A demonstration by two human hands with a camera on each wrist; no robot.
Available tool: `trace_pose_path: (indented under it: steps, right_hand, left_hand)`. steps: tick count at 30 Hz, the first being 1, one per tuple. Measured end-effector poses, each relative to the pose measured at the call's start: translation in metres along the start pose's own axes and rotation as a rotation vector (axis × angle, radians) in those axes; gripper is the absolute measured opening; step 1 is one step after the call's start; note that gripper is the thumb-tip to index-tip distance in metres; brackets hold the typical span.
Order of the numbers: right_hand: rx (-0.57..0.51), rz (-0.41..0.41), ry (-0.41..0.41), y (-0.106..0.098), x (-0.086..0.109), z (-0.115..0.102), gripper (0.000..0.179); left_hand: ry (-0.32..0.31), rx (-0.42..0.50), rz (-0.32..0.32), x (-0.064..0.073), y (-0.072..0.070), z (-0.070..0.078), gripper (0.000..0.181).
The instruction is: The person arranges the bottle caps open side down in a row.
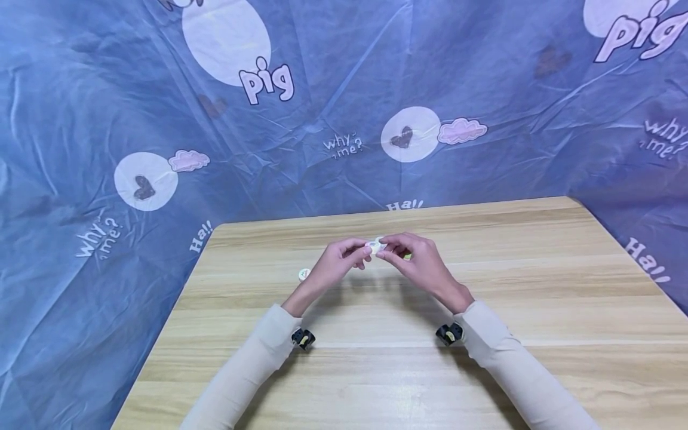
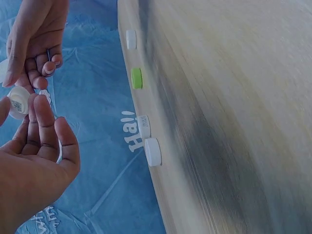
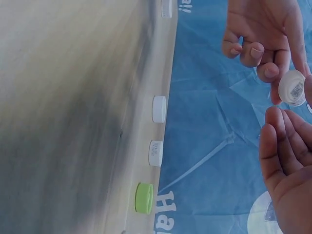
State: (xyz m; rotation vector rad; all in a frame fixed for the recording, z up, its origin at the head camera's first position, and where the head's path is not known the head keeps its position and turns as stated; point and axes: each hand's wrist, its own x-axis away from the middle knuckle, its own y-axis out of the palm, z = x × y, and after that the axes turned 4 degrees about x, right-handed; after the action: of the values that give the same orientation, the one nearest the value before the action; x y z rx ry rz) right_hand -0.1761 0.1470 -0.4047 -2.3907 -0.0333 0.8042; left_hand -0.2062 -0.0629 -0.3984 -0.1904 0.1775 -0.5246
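A white bottle cap (image 1: 374, 246) is held above the table between both hands. My left hand (image 1: 340, 261) pinches it from the left, thumb and fingertips at its edge. From the right, my right hand (image 1: 421, 263) has its thumb and index finger on it too. The cap (image 2: 18, 103) shows its hollow side in the left wrist view, with a dark printed patch inside. In the right wrist view, the cap (image 3: 291, 88) also shows this patch, partly covered by a thumb at the frame's edge.
On the wooden table (image 1: 376, 382) stand several other caps: a white cap (image 1: 304, 274) left of the hands, a green cap (image 3: 144, 198), a white cap with print (image 3: 156, 153) and a plain white cap (image 3: 159, 109). A blue patterned cloth (image 1: 322, 173) hangs behind the table.
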Motion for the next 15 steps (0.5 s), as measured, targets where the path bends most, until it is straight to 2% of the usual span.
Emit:
trace_pose_path:
  steps: [15]
  right_hand:
    - [0.011,-0.041,-0.019,0.0049,0.0003,0.0034,0.025]
  left_hand:
    - [0.005,-0.146,-0.046,0.0054,-0.0039,-0.0020,0.034]
